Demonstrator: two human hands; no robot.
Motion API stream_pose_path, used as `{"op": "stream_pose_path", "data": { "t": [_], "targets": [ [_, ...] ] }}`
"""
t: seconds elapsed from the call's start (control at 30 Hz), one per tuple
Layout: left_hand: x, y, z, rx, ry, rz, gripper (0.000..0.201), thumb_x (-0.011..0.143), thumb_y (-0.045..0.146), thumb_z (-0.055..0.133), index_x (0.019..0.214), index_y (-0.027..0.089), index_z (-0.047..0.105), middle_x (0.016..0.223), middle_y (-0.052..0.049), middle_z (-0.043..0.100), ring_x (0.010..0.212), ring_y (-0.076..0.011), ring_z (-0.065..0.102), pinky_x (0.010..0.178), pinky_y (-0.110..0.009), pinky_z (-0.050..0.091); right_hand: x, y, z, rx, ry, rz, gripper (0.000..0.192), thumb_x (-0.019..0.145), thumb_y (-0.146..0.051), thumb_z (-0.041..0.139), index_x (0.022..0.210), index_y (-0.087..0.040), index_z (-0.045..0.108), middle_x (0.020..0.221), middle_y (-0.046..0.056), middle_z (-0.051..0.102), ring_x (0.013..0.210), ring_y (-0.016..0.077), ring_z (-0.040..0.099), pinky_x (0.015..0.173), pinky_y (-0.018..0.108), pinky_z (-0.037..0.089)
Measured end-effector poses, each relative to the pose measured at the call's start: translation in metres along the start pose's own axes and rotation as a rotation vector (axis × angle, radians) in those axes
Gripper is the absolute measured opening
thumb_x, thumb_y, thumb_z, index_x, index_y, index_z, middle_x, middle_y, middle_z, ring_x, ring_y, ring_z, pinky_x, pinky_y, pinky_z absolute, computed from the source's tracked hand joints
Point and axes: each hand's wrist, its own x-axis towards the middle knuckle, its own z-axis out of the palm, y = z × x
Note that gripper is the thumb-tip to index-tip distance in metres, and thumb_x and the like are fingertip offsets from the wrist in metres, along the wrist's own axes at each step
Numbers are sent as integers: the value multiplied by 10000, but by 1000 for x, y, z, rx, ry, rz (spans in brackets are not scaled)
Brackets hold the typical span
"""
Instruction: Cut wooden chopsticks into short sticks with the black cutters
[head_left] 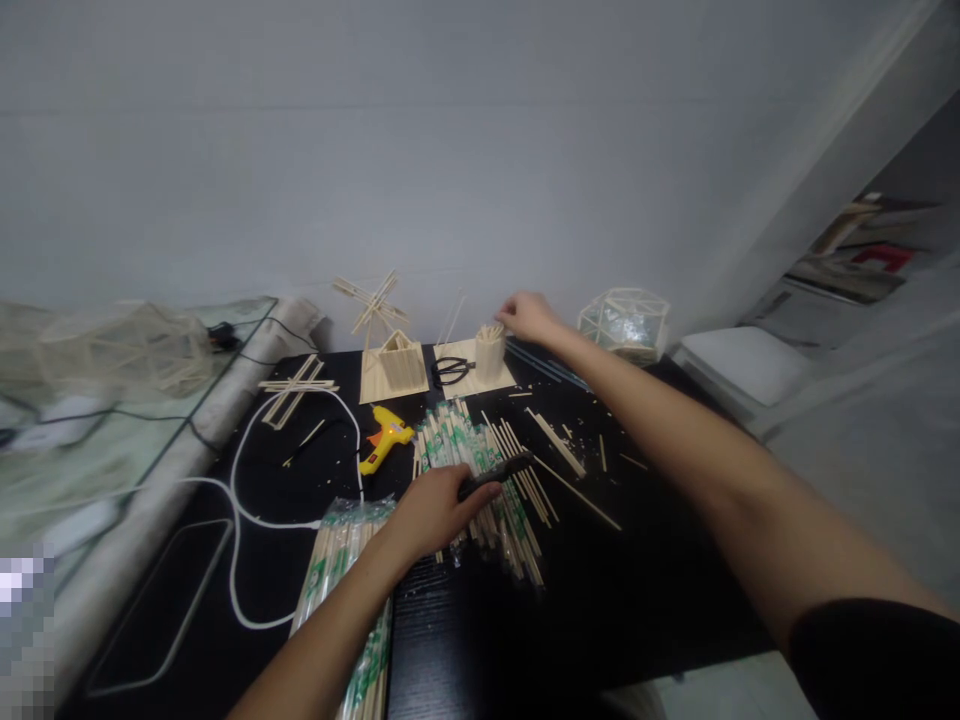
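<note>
My left hand (442, 503) is closed around a dark hand tool, possibly pliers (511, 466), above a pile of wrapped chopsticks (465, 440). My right hand (529, 318) reaches to the back of the table. Its fingers are pinched at the rim of a round wooden holder (490, 358) full of short sticks (492, 332); whether a stick is between them is too small to tell. The holder stands on a square wooden base. Black-handled scissors (451, 371) lie on that base, left of the holder.
A stick windmill model (405, 365) stands further left, with crossed sticks (298, 388) beside it. A yellow glue gun (386, 440), a white cable (234, 500) and a chopstick pack (322, 575) lie on the left. Loose sticks (559, 445) and a stick dome (626, 320) are on the right.
</note>
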Motion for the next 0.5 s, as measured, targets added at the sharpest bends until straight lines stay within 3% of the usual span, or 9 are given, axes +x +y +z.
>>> {"op": "stream_pose_path", "data": {
  "t": [0.13, 0.23, 0.3, 0.4, 0.5],
  "targets": [
    [1, -1, 1, -6, 4, -6, 624, 943, 750, 344, 802, 204, 612, 769, -75, 682, 722, -227, 629, 652, -323, 395, -13, 10, 11, 37, 78, 2, 419, 923, -460, 664, 1164, -125, 734, 1143, 199, 720, 1152, 337, 644, 1039, 460, 460],
    [1, -1, 1, -1, -1, 0, 618, 945, 743, 345, 803, 204, 611, 776, -81, 685, 726, -234, 628, 654, -329, 394, -22, 14, 27, 149, 138, 64, 910, 761, -619, 774, 1456, -102, 495, 1423, 263, 543, 1358, 412, 483, 1130, 542, 373],
    [1, 0, 0, 7, -2, 2, 614, 951, 737, 339, 804, 205, 610, 778, -83, 687, 730, -237, 628, 650, -328, 387, -25, 14, 41, 298, 88, 130, 1091, 706, -599, 822, 1542, -93, 335, 1497, 281, 470, 1386, 398, 468, 1137, 514, 384],
    [1, 0, 1, 16, 3, -10, 623, 952, 743, 325, 804, 206, 602, 778, -80, 688, 731, -237, 632, 651, -322, 383, -25, 9, 57, 474, 71, 192, 1083, 717, -466, 848, 1560, -124, 261, 1494, 257, 497, 1330, 339, 553, 1116, 457, 425],
    [1, -2, 2, 14, 1, -10, 633, 949, 755, 318, 815, 205, 602, 791, -78, 693, 740, -238, 639, 657, -318, 386, -21, 4, 65, 520, 162, 159, 965, 727, -340, 845, 1525, -195, 322, 1439, 196, 575, 1229, 291, 634, 1080, 433, 459]
  ]
}}
